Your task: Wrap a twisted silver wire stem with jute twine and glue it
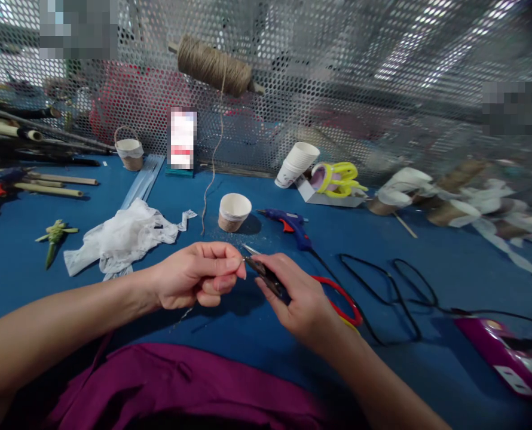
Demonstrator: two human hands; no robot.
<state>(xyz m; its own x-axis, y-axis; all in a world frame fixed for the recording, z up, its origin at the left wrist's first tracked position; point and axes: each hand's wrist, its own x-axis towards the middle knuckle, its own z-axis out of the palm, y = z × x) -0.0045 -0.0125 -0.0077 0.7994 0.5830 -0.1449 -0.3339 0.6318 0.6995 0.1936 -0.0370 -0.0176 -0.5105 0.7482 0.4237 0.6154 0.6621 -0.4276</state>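
Note:
My left hand (207, 272) is closed in a pinch, its fingertips holding the end of a thin cord; a pale strand (183, 318) hangs below. In my right hand (304, 298) is a small black hand tool (268, 279), whose narrow tip meets the left fingertips. Whether its jaws are shut on the cord is too small to tell. Scissors with red handles (346, 298) lie partly hidden under the right hand. Just beyond the hands stands a white paper cup (234, 215) with a brown wrapped lower part. A blue glue gun (290, 224) lies to its right.
A twine spool (214, 64) hangs on the perforated metal screen, its loose strand reaching the blue table. White lace (127, 236) lies left, near a handled small cup (130, 154). Stacked paper cups (297, 162) and yellow-handled scissors (340, 179) are behind. Black cable leads to a purple power strip (503, 352).

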